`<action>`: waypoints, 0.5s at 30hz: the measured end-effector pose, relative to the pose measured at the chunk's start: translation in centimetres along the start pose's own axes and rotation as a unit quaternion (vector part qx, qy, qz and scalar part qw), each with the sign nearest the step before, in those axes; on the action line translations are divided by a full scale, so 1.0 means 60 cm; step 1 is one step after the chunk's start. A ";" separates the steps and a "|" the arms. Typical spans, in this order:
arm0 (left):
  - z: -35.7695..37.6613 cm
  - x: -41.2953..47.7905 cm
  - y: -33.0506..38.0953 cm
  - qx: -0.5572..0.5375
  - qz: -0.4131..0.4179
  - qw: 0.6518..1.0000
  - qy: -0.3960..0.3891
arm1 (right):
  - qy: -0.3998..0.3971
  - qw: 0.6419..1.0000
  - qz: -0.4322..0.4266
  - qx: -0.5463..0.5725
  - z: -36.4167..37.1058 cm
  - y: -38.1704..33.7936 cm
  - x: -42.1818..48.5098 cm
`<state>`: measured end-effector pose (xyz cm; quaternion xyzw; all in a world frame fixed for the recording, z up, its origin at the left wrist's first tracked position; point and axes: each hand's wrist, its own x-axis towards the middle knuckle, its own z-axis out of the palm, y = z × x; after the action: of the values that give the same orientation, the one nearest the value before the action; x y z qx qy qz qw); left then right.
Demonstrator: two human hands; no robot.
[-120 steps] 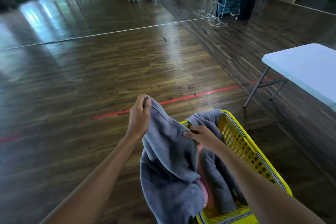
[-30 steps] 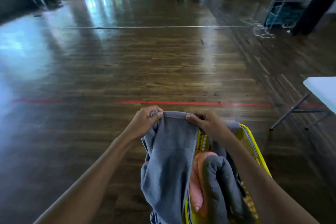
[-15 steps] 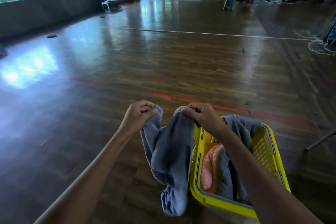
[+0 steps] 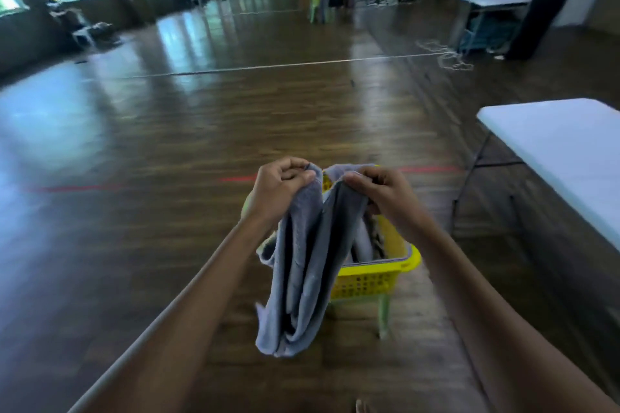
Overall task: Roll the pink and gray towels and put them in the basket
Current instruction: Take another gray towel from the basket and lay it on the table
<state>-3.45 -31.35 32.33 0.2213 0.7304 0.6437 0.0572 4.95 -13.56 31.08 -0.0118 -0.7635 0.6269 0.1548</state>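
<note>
Gray towel point(image 4: 303, 265) hangs unrolled in front of the yellow basket point(image 4: 375, 278), each top corner pinched by curled fingers: left hand point(image 4: 280, 184), right hand point(image 4: 377, 189). Held high so it drapes straight, probably for folding. Pink towel not discernible; basket contents blurred.

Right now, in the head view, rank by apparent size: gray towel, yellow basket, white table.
1. gray towel and white table: about alike; the table runs off frame.
2. yellow basket, partly hidden by the towel.

Left hand point(image 4: 280, 186) and right hand point(image 4: 380, 193) pinch a gray towel point(image 4: 302, 265) (hanging) before the yellow basket point(image 4: 372, 278).
</note>
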 end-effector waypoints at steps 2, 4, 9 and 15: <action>0.077 0.008 0.025 -0.015 0.011 0.999 -0.032 | 0.037 0.999 0.012 -0.002 -0.075 -0.006 -0.024; 0.163 0.024 0.048 -0.023 0.025 0.998 -0.060 | 0.076 0.997 0.020 -0.003 -0.155 -0.007 -0.037; 0.417 0.110 0.092 -0.039 0.035 0.991 -0.126 | 0.137 0.990 0.018 0.018 -0.380 -0.001 -0.036; 0.714 0.263 0.127 -0.058 0.036 0.986 -0.152 | 0.161 0.985 0.053 0.022 -0.660 0.043 0.049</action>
<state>0.14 14.69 35.80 0.3393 0.6663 0.6453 0.1568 11.64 25.41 35.83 -0.1500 -0.7125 0.6410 0.2426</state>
